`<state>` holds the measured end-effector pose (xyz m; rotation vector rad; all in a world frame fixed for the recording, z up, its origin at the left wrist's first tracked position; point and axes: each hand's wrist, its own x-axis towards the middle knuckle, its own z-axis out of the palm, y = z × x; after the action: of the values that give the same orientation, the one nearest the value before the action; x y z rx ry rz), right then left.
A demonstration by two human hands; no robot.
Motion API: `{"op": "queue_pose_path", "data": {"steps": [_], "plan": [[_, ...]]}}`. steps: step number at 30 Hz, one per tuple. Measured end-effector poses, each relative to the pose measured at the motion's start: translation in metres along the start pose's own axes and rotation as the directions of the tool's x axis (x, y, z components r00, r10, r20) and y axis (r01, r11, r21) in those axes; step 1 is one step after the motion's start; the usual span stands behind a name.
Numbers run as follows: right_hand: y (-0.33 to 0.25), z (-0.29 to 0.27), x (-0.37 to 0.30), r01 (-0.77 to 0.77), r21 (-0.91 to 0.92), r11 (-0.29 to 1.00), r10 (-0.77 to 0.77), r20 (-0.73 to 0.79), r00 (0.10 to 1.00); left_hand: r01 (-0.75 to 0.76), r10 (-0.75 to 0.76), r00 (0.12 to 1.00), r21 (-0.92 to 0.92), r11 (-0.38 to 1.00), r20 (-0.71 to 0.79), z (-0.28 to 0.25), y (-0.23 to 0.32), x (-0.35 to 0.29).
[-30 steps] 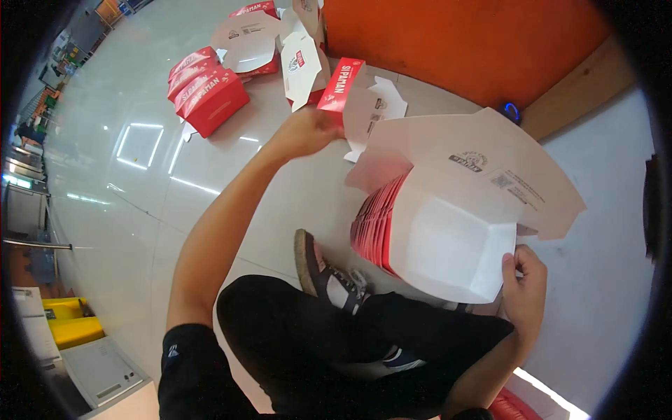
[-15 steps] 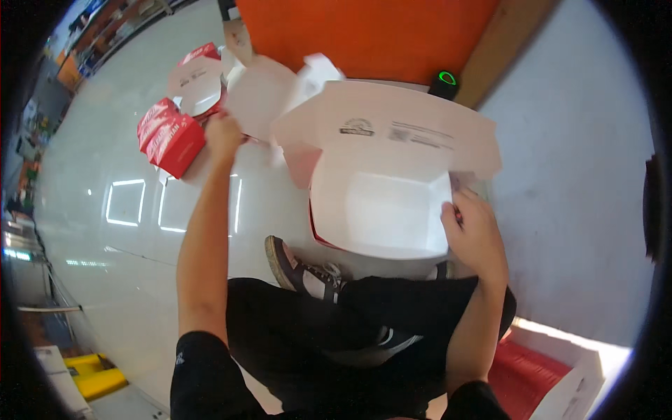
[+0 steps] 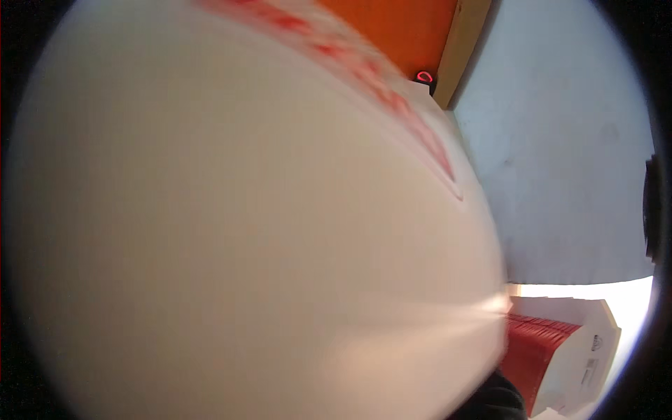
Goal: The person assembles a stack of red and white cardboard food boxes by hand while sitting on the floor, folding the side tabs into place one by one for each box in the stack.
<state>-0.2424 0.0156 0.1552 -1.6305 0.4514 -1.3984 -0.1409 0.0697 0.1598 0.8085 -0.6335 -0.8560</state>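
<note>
A big pale, blurred surface [image 3: 266, 231] fills most of the view, very close to me. Along its upper right border runs a smeared red-and-white strip [image 3: 364, 73]. It looks like a paperboard box panel, but the blur leaves its kind uncertain. Neither my left hand nor my right hand shows; whatever they hold or touch is hidden or outside the picture. A bit of black cloth [image 3: 498, 399] peeks out below the pale surface's lower right edge.
At the lower right is a stack of folded red cartons [image 3: 535, 350] with a white printed flap [image 3: 579, 367]. A grey-blue wall panel [image 3: 560, 161] stands on the right. An orange board [image 3: 399, 28], a wooden post [image 3: 465, 49] and a small black device [image 3: 425, 80] with a red-lit ring are at the top.
The pale surface now covers my hands, legs, the open white box and the red boxes on the floor, all visible before. The small device's ring has turned from green to red.
</note>
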Motion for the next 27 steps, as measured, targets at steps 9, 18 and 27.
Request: {"op": "queue_pose_path", "data": {"steps": [9,18,27], "plan": [[0.007,-0.08,0.016,-0.272,0.09,0.958,0.279,-0.517,0.81,-0.225,0.187,0.972,0.317,0.921,0.146,-0.016,-0.019,0.011],[0.085,-0.076,0.028,-0.472,-0.133,0.871,0.392,-0.389,0.833,-0.194,0.122,0.981,0.744,0.64,0.15,-0.094,-0.022,0.07],[0.059,-0.068,0.026,-0.567,-0.24,0.788,0.544,-0.159,0.824,-0.171,0.2,0.978,0.769,0.615,0.058,-0.1,-0.024,0.075]]}}
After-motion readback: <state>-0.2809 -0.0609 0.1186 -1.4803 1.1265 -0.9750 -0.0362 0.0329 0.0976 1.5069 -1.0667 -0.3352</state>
